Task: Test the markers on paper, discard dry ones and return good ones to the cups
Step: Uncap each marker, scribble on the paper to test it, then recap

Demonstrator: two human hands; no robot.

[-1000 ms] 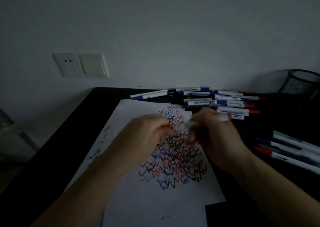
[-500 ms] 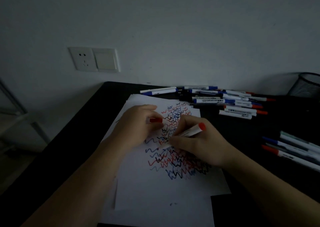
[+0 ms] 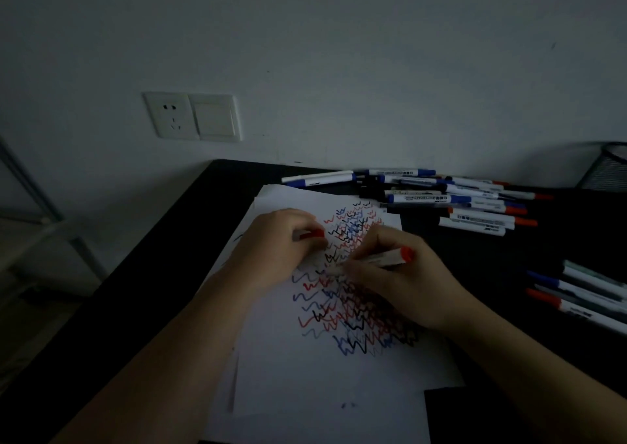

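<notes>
Right hand (image 3: 403, 280) grips red marker (image 3: 383, 259), tip on scribbled paper (image 3: 322, 375); left hand (image 3: 274, 247) pinches red cap (image 3: 312, 234).

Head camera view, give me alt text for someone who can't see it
A person's right hand writes with a red-ended marker on white paper covered in red, blue and black zigzags, while the left hand holds a red cap. More markers lie on the dark table by the wall, others at right, near a mesh cup.
</notes>
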